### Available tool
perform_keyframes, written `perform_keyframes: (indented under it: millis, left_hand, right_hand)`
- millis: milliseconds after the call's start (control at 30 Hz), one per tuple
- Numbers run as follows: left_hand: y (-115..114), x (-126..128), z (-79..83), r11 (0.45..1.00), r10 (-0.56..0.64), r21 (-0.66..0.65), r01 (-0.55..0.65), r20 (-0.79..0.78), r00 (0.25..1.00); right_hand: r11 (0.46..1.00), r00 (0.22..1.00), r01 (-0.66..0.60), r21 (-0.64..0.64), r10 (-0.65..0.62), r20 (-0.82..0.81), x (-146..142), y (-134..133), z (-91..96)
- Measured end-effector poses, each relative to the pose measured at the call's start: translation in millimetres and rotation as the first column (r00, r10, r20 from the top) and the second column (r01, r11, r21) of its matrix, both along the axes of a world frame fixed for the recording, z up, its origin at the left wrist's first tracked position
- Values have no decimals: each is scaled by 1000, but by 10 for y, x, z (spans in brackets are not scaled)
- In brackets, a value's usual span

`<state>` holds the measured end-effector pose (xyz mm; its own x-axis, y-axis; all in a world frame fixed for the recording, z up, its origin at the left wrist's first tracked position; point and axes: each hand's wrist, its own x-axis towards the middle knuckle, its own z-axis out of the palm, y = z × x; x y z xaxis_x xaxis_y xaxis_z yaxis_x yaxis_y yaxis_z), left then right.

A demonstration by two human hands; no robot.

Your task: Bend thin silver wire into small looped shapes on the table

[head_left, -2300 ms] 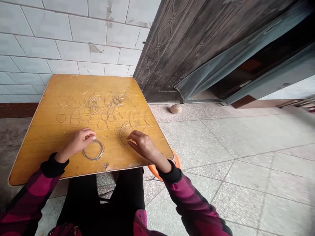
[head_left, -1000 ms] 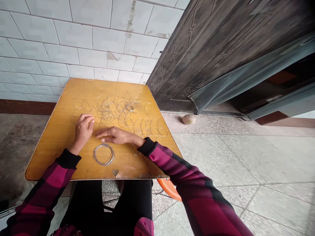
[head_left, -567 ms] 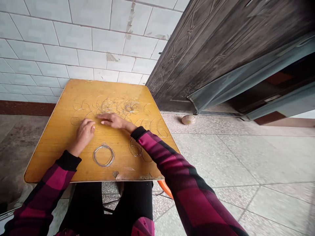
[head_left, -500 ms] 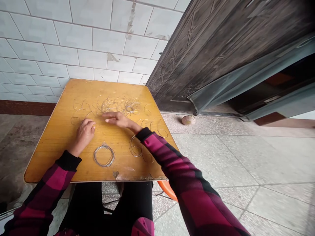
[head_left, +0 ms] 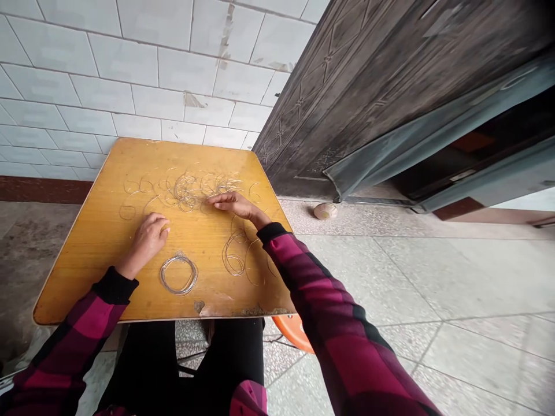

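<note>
My right hand (head_left: pixel 236 205) lies with its fingers extended on the far edge of a loose loops pile, touching thin silver wire next to a tangled wire mass (head_left: pixel 186 192). My left hand (head_left: pixel 148 240) rests curled on the yellow wooden tabletop (head_left: pixel 87 277), and its fingertips hide whether it pinches a wire. Just below it lies a neat coil of wire (head_left: pixel 178 275), not touching the hand. A looser wire bundle (head_left: pixel 235 255) sits under my right forearm's path, with its ends trailing toward the table's near edge.
A white tiled wall (head_left: pixel 130 69) rises behind the table. To the right stands a dark embossed metal door (head_left: pixel 359 98), with a small round stone (head_left: pixel 325 211) on the terrazzo floor near it. An orange stool (head_left: pixel 292 334) shows below the table's right corner.
My right hand has moved from the near coil up to the far tangle. The loops on the table's right have gone, and the loose bundle near me has grown. The left hand stays nearly still.
</note>
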<state>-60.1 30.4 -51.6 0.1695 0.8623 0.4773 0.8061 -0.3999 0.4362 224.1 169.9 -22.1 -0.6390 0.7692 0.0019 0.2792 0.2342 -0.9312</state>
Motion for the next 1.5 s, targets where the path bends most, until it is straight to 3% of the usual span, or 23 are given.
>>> perform_keyframes:
  millis: [100,267,367,467,533,600,667,767,867,933,1100,1300,1500]
  left_hand:
    - [-7,6,-1,1000,-16,-16,16,15,1000]
    - [-4,22,1,999,-39,6,38,9,999]
    - [1,5,-9,999,-50,16,49,20,999]
    - [-5,-11,-6,999,-38,3,38,34,999]
    - [-17,-6,10,999,-36,-8,36,41,999]
    - [-31,10,33,999,-47,-18,48,40,998]
    - [-44,30,57,997,-65,-30,66,29,997]
    - [-62,47,82,996,-73,-41,74,28,997]
    - [-82,48,98,996,-74,-41,76,51,996]
    - [-98,48,110,995,-83,-48,86,70,994]
    - [-134,56,142,987,-124,-78,138,157,980]
    - [-151,61,161,981,-142,-107,161,164,976]
    - [-162,72,172,965,-180,-154,211,192,965]
  right_hand:
    - [1000,1000,-5,8,6,-15,-9,-73,72]
    - [965,961,-252,-73,259,102,-28,-301,49]
    - [991,986,-133,-17,134,100,-97,-270,-2]
    - [986,995,22,164,-38,96,-201,-378,37]
    - [953,988,-57,297,11,155,-293,-675,94]
    - [874,961,-242,420,155,231,-400,-1129,128]
    - [731,889,-444,519,285,359,-516,-1612,111]
    - [551,810,-544,633,146,568,-673,-2107,-1]
    - [470,771,-571,674,24,636,-744,-2213,-101]
    - [472,761,-568,675,-12,649,-733,-2160,-103]
    - [548,730,-560,621,-29,683,-648,-2074,9]
    - [480,695,-626,615,-14,719,-615,-2099,-9]
    - [461,658,-665,588,-10,753,-575,-2050,77]
